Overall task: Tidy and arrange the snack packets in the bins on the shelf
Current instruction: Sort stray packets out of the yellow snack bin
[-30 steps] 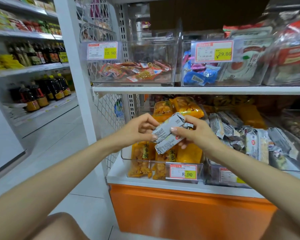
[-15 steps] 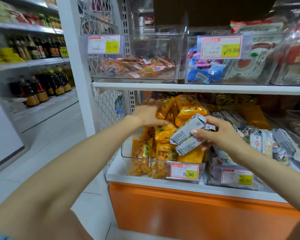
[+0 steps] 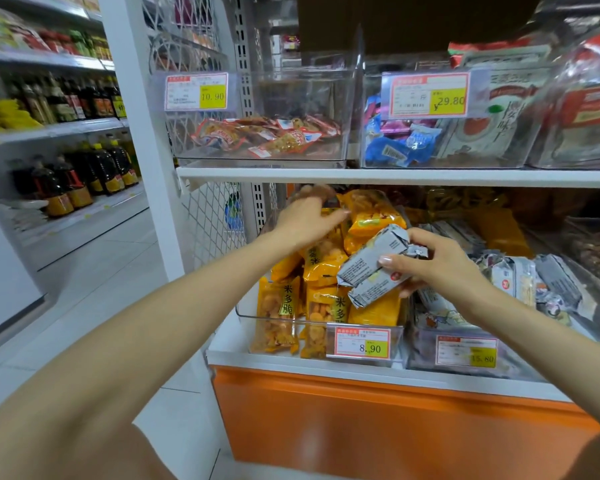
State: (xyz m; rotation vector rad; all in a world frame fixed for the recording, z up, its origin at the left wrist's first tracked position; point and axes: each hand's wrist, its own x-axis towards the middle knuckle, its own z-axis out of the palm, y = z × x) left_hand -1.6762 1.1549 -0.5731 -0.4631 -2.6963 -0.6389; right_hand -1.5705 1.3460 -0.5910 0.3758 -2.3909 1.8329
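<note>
The step in hand was judged to be sorting. Two grey packets (image 3: pixel 371 261) were held by the right hand (image 3: pixel 440 268) above the front of the bin (image 3: pixel 257 317) of yellow packets (image 3: pixel 371 216), where they did not belong. It was judged that they should be carried to the neighbouring bin (image 3: pixel 425 346) on the right, in which like packets were piled, and laid flat rather than dropped. The yellow packets should be pressed back and levelled gently, since the loose ones on top could slide over the low front wall.

The right hand was held with its thumb laid across the near face of the grey packets. Its fingers were curled behind and beneath, so that both were pinched together. The left arm was stretched forward beneath the upper shelf (image 3: pixel 395 176). The left hand (image 3: pixel 305 220) was laid on top of the yellow packets, its fingers nearly straight. Nothing was seen to be gripped by it, though the hand was blurred.
</note>
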